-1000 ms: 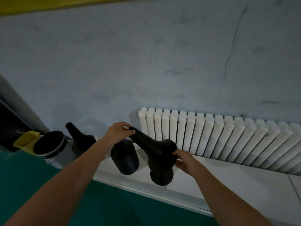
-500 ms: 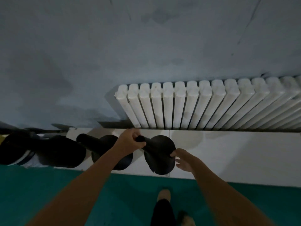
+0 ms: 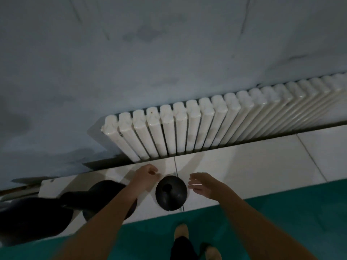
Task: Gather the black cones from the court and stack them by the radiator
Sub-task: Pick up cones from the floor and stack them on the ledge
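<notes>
A black cone stands upright on the white tiled strip, seen from above, just in front of the left end of the white radiator. My left hand hovers at the cone's upper left with fingers loosely curled and holds nothing. My right hand is to the cone's right, fingers spread and relaxed, apart from it. Another black cone lies partly under my left forearm, and a further dark cone sits at the far left.
A blue-grey wall rises behind the radiator. Green court floor begins at the tile strip's near edge. My feet show at the bottom, close to the strip.
Both hands have let go of the cone, which now stands upright on the tiles. The hands have drawn apart to either side, and the view has tilted further down.
</notes>
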{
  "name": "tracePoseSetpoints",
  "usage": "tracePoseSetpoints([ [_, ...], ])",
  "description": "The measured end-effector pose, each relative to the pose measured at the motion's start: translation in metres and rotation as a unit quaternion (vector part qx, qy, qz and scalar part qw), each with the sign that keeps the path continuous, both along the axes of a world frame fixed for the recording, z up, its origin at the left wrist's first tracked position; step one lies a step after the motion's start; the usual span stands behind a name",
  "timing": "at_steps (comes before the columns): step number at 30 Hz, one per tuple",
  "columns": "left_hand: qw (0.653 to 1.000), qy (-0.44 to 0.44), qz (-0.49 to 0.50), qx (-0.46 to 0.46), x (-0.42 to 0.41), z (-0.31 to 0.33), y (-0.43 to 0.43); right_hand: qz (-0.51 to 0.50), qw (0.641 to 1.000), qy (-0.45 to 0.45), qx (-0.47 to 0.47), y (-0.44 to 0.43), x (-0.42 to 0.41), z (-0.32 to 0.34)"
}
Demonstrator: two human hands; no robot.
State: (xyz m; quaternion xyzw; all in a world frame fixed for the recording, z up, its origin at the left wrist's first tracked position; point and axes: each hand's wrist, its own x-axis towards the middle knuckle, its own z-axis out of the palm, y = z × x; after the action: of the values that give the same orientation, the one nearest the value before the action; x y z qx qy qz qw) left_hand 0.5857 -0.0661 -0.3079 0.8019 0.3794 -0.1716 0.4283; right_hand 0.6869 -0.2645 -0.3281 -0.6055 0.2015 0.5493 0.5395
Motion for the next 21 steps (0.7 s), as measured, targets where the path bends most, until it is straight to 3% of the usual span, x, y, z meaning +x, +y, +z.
tracePoseSetpoints([
  [10,0.987,-0.078,-0.141,-0.015,0.086,0.091,-0.063,-0.157,0.977,-0.124,0.078,-0.092,0.027,0.118],
  [16,0.955,-0.101,-0.279,-0.022,0.113,0.135,-0.19,-0.277,0.944,-0.175,0.049,-0.228,-0.012,0.17],
  [21,0.912,-0.122,-0.387,-0.054,0.089,0.166,-0.342,-0.384,0.898,-0.214,0.013,-0.372,-0.09,0.199],
])
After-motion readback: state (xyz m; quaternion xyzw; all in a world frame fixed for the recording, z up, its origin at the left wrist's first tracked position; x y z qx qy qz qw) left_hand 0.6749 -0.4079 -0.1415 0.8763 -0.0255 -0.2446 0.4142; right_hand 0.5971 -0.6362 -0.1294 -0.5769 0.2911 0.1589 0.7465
